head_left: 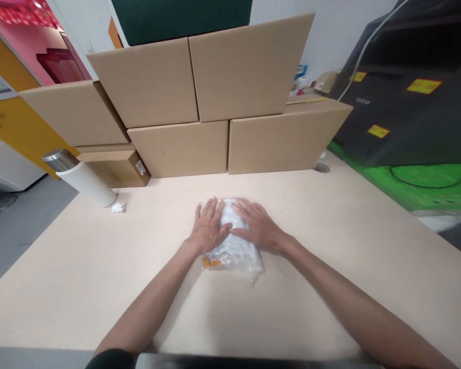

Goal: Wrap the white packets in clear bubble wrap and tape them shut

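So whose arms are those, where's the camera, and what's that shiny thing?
There's no machine here. A person's bare left hand and right hand reach out. The one picture comes from a camera worn on that person's head, looking forward and down. The shiny thing is a packet in clear, crinkly plastic, lying on the table. Both hands rest on top of it, fingers spread, rather than gripping it. Farther back are cardboard boxes, a white bottle and a crumpled white scrap.
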Motion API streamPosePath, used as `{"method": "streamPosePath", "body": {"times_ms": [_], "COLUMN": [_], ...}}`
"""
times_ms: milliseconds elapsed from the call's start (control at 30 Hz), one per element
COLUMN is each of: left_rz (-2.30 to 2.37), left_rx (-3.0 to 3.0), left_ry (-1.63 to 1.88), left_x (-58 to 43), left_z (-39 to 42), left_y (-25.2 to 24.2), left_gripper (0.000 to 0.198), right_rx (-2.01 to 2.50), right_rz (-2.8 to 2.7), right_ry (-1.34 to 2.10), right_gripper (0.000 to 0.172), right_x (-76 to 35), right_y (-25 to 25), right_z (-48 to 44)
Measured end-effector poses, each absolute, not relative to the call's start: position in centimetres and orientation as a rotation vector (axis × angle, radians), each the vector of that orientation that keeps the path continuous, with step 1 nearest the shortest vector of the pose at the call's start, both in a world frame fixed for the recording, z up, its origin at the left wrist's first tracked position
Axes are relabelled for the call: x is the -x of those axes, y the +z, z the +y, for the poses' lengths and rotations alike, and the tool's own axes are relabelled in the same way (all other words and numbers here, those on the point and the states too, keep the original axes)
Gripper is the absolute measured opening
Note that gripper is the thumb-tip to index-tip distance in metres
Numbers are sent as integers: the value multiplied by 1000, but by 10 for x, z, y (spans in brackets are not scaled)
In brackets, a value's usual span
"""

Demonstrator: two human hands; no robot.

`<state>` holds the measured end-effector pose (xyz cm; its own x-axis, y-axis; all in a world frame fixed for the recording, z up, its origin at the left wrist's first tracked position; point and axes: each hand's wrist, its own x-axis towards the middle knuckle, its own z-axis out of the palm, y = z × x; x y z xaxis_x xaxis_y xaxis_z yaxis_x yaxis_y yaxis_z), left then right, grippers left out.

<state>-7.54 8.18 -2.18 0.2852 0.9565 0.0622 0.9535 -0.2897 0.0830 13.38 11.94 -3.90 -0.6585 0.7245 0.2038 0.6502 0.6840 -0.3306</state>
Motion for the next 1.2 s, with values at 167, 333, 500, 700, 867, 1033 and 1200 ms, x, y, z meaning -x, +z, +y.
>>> {"method": "streamPosePath", "body": {"times_ms": [167,333,500,700,867,1033,1200], "left_rz": [1822,1814,1818,1807,1825,1898,1883], "left_rx": [-2452,-2417,-2368,-2347,-2300,-2277,-2284], "left_ry": [135,179,203,262,271,341,334], "left_x": [76,76,77,79,77,75,78], "left_z": [80,80,81,82,83,82,81], "left_y": [-15,-15,-23,-28,-29,-34,-35], "left_gripper": [62,61,63,68,69,76,73], "right_rx": [1055,1010,1024,1064,1053,1057,1070], "right_rz": [-2547,-2516,-2512,-2523,-2521,-2524,-2522], "right_ry": [280,253,265,314,338,323,322], "right_gripper": [72,68,65,64,63,64,65], "right_x": [-133,-135,-136,-137,-138,-139,-139], "right_y": [-43,-45,-46,-47,-46,-47,-47], "right_z": [118,119,117,117,119,119,118]}}
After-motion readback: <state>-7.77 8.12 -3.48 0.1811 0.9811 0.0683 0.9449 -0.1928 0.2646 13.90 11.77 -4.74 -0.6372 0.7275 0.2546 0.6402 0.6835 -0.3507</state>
